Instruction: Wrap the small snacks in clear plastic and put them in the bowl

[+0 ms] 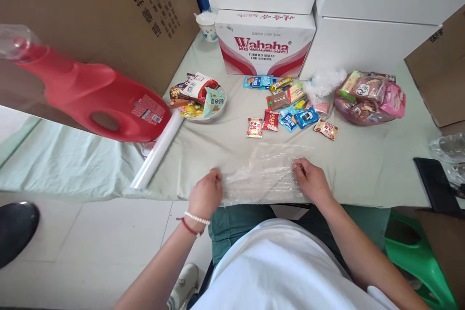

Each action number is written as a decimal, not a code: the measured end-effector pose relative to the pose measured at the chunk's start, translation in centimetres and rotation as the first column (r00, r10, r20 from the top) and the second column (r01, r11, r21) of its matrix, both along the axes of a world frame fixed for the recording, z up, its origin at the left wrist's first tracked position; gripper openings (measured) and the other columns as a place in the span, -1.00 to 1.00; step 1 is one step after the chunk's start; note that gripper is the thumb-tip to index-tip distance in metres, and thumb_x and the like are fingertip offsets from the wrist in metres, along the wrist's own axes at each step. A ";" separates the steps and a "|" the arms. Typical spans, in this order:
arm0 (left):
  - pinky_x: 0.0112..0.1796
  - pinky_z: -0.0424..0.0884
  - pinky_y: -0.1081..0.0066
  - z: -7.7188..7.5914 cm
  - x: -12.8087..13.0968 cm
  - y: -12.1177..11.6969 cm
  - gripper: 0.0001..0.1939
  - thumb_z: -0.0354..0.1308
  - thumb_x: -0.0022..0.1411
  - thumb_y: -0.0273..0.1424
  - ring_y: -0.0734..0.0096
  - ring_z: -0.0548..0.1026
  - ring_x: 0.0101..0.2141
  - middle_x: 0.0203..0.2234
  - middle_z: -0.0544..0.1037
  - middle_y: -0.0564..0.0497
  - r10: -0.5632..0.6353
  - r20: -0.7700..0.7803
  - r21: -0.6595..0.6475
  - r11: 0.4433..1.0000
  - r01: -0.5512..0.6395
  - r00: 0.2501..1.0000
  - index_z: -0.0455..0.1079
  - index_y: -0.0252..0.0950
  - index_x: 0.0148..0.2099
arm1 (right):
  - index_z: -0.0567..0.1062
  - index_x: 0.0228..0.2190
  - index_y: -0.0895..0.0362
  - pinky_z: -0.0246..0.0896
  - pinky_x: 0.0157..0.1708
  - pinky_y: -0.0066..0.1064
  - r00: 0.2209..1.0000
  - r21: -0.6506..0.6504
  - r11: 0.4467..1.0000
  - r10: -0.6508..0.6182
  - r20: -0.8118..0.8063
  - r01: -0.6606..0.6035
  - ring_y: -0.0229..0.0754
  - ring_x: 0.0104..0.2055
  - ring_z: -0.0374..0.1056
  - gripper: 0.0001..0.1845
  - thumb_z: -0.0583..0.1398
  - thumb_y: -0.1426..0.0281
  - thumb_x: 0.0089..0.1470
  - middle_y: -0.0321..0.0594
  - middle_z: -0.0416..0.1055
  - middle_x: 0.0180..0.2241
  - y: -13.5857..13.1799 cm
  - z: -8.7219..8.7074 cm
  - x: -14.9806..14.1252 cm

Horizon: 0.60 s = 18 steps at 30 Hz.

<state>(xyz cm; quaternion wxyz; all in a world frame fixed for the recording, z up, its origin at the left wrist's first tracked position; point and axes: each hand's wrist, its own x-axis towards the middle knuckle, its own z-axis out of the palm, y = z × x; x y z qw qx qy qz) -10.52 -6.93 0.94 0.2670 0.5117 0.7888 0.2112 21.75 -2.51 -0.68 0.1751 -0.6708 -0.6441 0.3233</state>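
The left hand (205, 194) is curled closed, thumb against the fingers, at the left edge of a clear plastic film (267, 179); it seems to pinch that edge, though the fingertips are partly hidden. The right hand (311, 181) has thumb and forefinger closed on the film's right side, a little higher. The film lies wrinkled between the two, along the near edge of the tabletop (203, 152), its far corner reaching toward the snacks; whether it is one layer or a bag cannot be told.

To handle it well, I would keep both pinches light and at the very edge, draw the hands apart evenly, and level them so the pull does not run slantwise and crease it. Film this thin would probably cling to itself, so smoothing folds early should help, as would keeping it clear of the wrist beads.

Just beyond lie the loose snacks: a cream packet (254, 128), a red packet (271, 120) touching it or nearly so, and a blue packet (307, 116). A snack-filled white bowl (211, 118) stands to the left, a pink bowl (358, 120) to the right. A white roll (156, 156) lies left of the left hand, and a Wahaha water carton (265, 48) stands behind.
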 end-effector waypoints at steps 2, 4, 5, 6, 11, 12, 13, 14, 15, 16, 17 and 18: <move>-0.19 0.38 0.25 0.3 -1.2 -2.1 -0.84 0.07 0.07 -0.49 0.14 0.50 -0.31 -0.36 0.53 -0.04 0.011 -0.017 0.070 0.998 -0.010 1.000 0.39 -0.15 -0.29 | 0.53 -0.12 0.08 0.16 -0.32 -0.33 0.990 0.024 0.994 0.101 0.098 -0.104 -0.05 -0.36 0.45 -0.66 0.02 0.23 0.30 -0.16 0.57 -0.38 0.5 0.2 -0.7; -0.13 0.41 0.24 1.0 -1.9 -3.0 -0.85 0.06 0.15 -0.42 0.15 0.53 -0.24 -0.26 0.57 -0.07 0.100 0.061 0.121 0.987 -0.107 0.993 0.42 -0.17 -0.24 | 0.53 -0.11 0.08 0.12 -0.32 -0.34 0.967 0.030 0.981 0.185 0.178 -0.193 -0.04 -0.34 0.46 -0.67 0.01 0.27 0.31 -0.14 0.58 -0.36 1.2 0.4 -1.3; -0.10 0.41 0.23 1.5 -1.9 -3.0 -0.85 0.05 0.21 -0.37 0.16 0.54 -0.21 -0.24 0.59 -0.07 0.138 0.113 0.126 0.980 -0.153 0.984 0.43 -0.17 -0.22 | 0.53 -0.12 0.08 0.10 -0.33 -0.35 0.953 0.029 0.973 0.218 0.210 -0.229 -0.05 -0.34 0.46 -0.68 0.02 0.28 0.32 -0.15 0.57 -0.37 1.5 0.5 -1.7; -0.06 0.42 0.22 2.0 -1.7 -2.7 -0.82 0.03 0.27 -0.31 0.15 0.55 -0.18 -0.22 0.60 -0.07 0.155 0.170 0.122 0.977 -0.176 0.973 0.45 -0.17 -0.20 | 0.53 -0.13 0.07 0.08 -0.34 -0.36 0.940 0.030 0.965 0.246 0.236 -0.260 -0.05 -0.35 0.46 -0.69 0.02 0.29 0.33 -0.15 0.57 -0.38 1.8 0.7 -2.0; 0.28 0.20 0.04 2.4 2.6 1.2 -0.59 0.48 -0.07 -0.17 -0.10 0.38 0.23 0.01 0.59 -0.17 -0.125 0.348 0.146 0.986 0.078 0.929 0.54 -0.19 -0.16 | 0.54 -0.11 0.07 0.06 -0.35 -0.36 0.901 0.052 0.941 0.304 0.309 -0.335 -0.04 -0.33 0.47 -0.69 0.03 0.31 0.34 -0.13 0.60 -0.34 2.6 1.8 -2.9; 0.32 0.13 0.00 2.1 3.7 2.0 -0.57 0.54 -0.19 -0.24 -0.14 0.31 0.29 0.02 0.58 -0.18 -0.163 0.355 0.150 0.982 0.116 0.921 0.54 -0.19 -0.23 | 0.55 -0.12 0.07 0.08 -0.34 -0.36 0.902 0.058 0.941 0.299 0.311 -0.332 -0.03 -0.31 0.48 -0.68 0.03 0.30 0.33 -0.11 0.61 -0.33 2.6 2.0 -2.8; 0.34 0.09 -0.02 1.8 4.6 2.7 -0.61 0.56 -0.23 -0.30 -0.14 0.28 0.31 0.04 0.57 -0.18 -0.197 0.373 0.165 0.976 0.144 0.907 0.51 -0.20 -0.31 | 0.56 -0.14 0.08 0.09 -0.33 -0.35 0.906 0.064 0.944 0.290 0.309 -0.324 -0.03 -0.30 0.49 -0.68 0.03 0.29 0.34 -0.09 0.62 -0.31 2.5 2.2 -2.6; 0.34 0.11 -0.01 1.6 5.3 3.4 -0.65 0.54 -0.21 -0.33 -0.09 0.31 0.29 0.04 0.56 -0.17 -0.216 0.417 0.184 0.971 0.151 0.883 0.47 -0.20 -0.37 | 0.56 -0.19 0.08 0.11 -0.32 -0.35 0.913 0.075 0.949 0.272 0.303 -0.307 -0.02 -0.29 0.50 -0.67 0.03 0.28 0.33 -0.08 0.62 -0.30 2.4 2.3 -2.2; 0.31 0.18 0.01 1.4 5.7 4.0 -0.69 0.51 -0.15 -0.34 -0.02 0.38 0.24 0.04 0.57 -0.15 -0.226 0.491 0.201 0.969 0.143 0.841 0.43 -0.21 -0.41 | 0.57 -0.23 0.08 0.13 -0.30 -0.35 0.925 0.090 0.955 0.246 0.288 -0.282 -0.02 -0.27 0.50 -0.67 0.03 0.27 0.33 -0.06 0.62 -0.29 2.3 2.3 -1.6; 0.24 0.29 0.05 1.3 5.8 4.5 -0.69 0.48 -0.10 -0.33 0.06 0.47 0.15 0.01 0.58 -0.13 -0.225 0.590 0.206 0.971 0.125 0.775 0.38 -0.22 -0.42 | 0.57 -0.26 0.08 0.15 -0.29 -0.35 0.941 0.105 0.963 0.214 0.261 -0.248 -0.03 -0.26 0.50 -0.67 0.04 0.26 0.32 -0.06 0.62 -0.29 2.1 2.2 -1.0; 0.12 0.41 0.11 1.3 5.7 5.1 -0.66 0.48 -0.09 -0.32 0.14 0.55 0.02 -0.06 0.60 -0.10 -0.208 0.691 0.187 0.977 0.107 0.692 0.33 -0.22 -0.41 | 0.57 -0.28 0.08 0.16 -0.30 -0.36 0.959 0.113 0.972 0.179 0.221 -0.207 -0.04 -0.27 0.50 -0.67 0.04 0.24 0.31 -0.08 0.62 -0.31 1.9 2.0 -0.3; -0.04 0.50 0.19 1.2 5.4 5.7 -0.60 0.49 -0.11 -0.30 0.21 0.59 -0.12 -0.16 0.61 -0.05 -0.177 0.773 0.145 0.984 0.102 0.610 0.30 -0.23 -0.39 | 0.56 -0.29 0.07 0.17 -0.31 -0.36 0.976 0.110 0.981 0.142 0.167 -0.162 -0.05 -0.30 0.48 -0.67 0.05 0.22 0.30 -0.12 0.60 -0.35 1.7 1.8 0.4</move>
